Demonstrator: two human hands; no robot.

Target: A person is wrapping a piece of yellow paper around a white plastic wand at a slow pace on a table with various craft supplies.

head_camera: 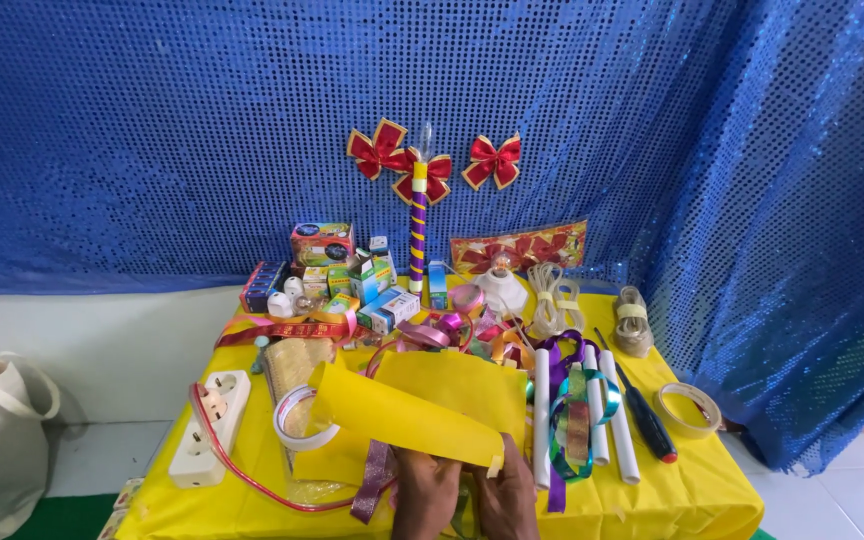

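Yellow paper cone [407,420]: a rolled sheet of yellow paper, held low in the middle of the view over the yellow table [712,480], just in front of a flat yellow sheet [462,385].
Long axis: runs from lower right to upper left, nearly level with the tabletop, slightly tilted.
Pointing: the wide open mouth faces up and left, toward the tape roll [302,420]; the narrow end sits at the hands.
Left hand [425,492]: closed around the narrow end from below, fingers curled on the paper.
Right hand [505,495]: pinching the same end, beside a small strip of tape [493,466] on the seam.
Doing it well, as I judge it: keep both grips at the narrow end so the roll does not spring open, press the tape strip flat along the overlap, and avoid squeezing the mouth, which would crease it.
Nearby: 3 white tubes [592,420] wrapped in ribbons [574,405] to the right, a screwdriver [642,415] beyond them, a white power strip [207,425] with a red cord to the left.
Behind: small boxes [352,275], 3 red bows [432,160] on a blue sequin cloth [152,130].
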